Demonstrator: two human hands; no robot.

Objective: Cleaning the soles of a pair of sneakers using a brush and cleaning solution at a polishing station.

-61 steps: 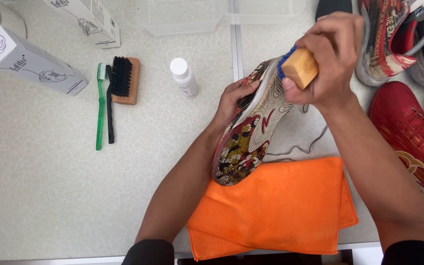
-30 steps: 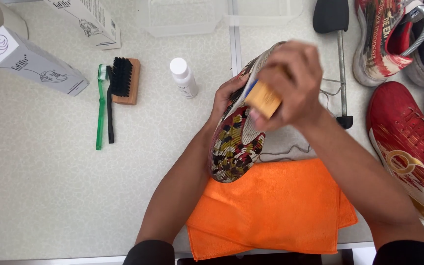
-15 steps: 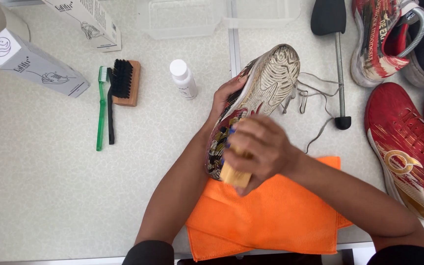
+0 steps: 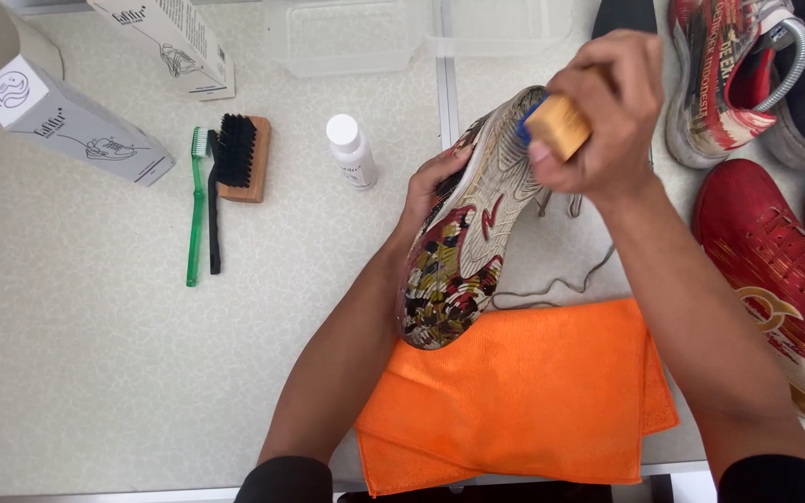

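table (image 4: 95, 373), whole frame: work surface | orange cloth (image 4: 524, 391), lower centre: laid under shoe | sneaker (image 4: 468, 242), centre: sole up, exposed for scrubbing | left hand (image 4: 430, 186): fingers wrapped round its side, steadying | right hand (image 4: 598, 112), upper right: clenched around wooden brush (image 4: 556, 126), pressed against the toe

The table (image 4: 95, 373) has a pale, speckled, matt top, stone-like in look. At its near edge lies a soft orange cloth (image 4: 524, 401), finely napped and matt. The held shoe (image 4: 468, 251) shows a rubbery, patterned sole, worn and dull. The brush (image 4: 556, 126) against it has a pale wooden block. Toward the far left corner lie a wood-backed bristle brush (image 4: 239, 158), a glossy green plastic toothbrush (image 4: 196, 205) and matt cardboard boxes (image 4: 76, 121).
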